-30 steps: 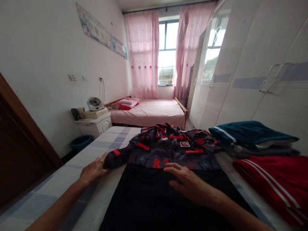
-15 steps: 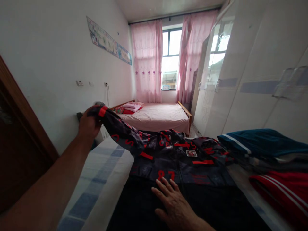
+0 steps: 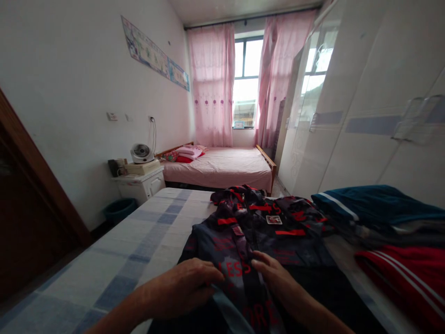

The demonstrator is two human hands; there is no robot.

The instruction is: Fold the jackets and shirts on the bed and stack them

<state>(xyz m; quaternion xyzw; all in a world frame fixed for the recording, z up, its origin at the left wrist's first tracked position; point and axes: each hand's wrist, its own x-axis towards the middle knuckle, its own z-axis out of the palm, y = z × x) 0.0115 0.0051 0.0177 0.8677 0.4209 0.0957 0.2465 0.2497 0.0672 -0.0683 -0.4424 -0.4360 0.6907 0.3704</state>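
A black jacket (image 3: 292, 253) with red lettering and a grey-purple pattern lies front up on the bed before me. One sleeve (image 3: 236, 269) is folded inward and runs down over its front. My left hand (image 3: 191, 284) is closed at the left edge of that sleeve, its fingertips partly hidden. A pale grey-blue strip shows just below this hand. On the sleeve's other side, my right hand (image 3: 278, 278) rests against the fabric with its fingers loosely bent and not closed round anything.
The bed's striped sheet (image 3: 139, 246) spreads to the left. Folded teal clothing (image 3: 375, 204) and red clothing (image 3: 406, 273) lie at right. Beyond are a white nightstand (image 3: 153, 183) with a fan (image 3: 142, 153), a bin (image 3: 120, 208), a pink bed (image 3: 225, 164) and a wardrobe (image 3: 368, 93).
My left hand has brought the raised sleeve down and inward across the jacket's front. My right hand has shifted rightward from lying flat on the jacket to the sleeve's edge.
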